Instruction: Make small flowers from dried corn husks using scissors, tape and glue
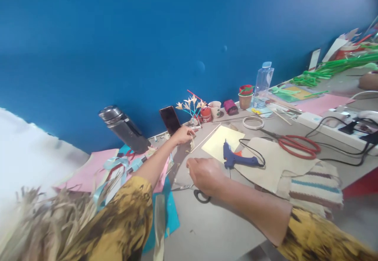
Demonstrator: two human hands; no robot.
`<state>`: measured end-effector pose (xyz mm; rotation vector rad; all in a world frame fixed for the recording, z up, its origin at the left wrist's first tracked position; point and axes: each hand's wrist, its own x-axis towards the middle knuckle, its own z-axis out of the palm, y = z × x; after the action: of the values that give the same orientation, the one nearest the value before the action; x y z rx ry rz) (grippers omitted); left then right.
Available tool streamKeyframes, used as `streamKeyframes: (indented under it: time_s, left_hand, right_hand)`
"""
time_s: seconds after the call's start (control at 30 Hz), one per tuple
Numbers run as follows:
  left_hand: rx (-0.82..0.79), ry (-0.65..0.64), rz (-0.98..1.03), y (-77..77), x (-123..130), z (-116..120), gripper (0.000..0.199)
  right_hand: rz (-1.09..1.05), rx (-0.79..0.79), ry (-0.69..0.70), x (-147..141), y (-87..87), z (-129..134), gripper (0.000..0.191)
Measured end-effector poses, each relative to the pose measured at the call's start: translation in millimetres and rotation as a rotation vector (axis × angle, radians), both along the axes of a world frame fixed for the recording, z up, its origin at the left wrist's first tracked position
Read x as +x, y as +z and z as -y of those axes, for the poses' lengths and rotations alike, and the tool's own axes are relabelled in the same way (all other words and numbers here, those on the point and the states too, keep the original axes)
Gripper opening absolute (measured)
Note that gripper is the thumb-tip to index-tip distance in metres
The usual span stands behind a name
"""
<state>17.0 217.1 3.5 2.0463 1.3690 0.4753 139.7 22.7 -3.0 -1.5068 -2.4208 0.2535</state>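
My left hand reaches over the table by a dark phone that leans near the wall. Its fingers curl together, and a thin pale strip shows just under them. What they grip, I cannot make out. Closer to me, my right hand is closed in a pinch; what is in it is too small or hidden to name. Small scissors with a dark handle lie under and beside the right hand. Pale flowers on blue stems stand beyond my left hand.
A blue glue gun lies by yellow paper, with red-handled scissors to its right. A flask leans at the left near dried husks. Cups, a plastic bottle and a corded power strip line the back and right.
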Motion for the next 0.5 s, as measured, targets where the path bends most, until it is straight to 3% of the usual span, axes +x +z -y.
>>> streamKeyframes:
  time_s: [0.13, 0.27, 0.43, 0.5]
  left_hand:
    - [-0.039, -0.042, 0.030, -2.1, 5, -4, 0.008]
    - [-0.063, -0.026, 0.147, 8.7, -6, 3, 0.009]
    - [-0.123, 0.012, 0.398, 34.6, -39, 40, 0.026]
    - [-0.246, -0.008, 0.663, 40.6, -50, 63, 0.033]
  right_hand:
    - [0.039, 0.022, 0.018, 0, -4.4, -1, 0.011]
    - [-0.035, -0.006, -0.024, 0, -3.9, -4, 0.015]
    - [-0.308, -0.124, -0.118, 1, -3.0, -9, 0.023]
    - [-0.554, -0.186, -0.118, 1, -6.3, -12, 0.023]
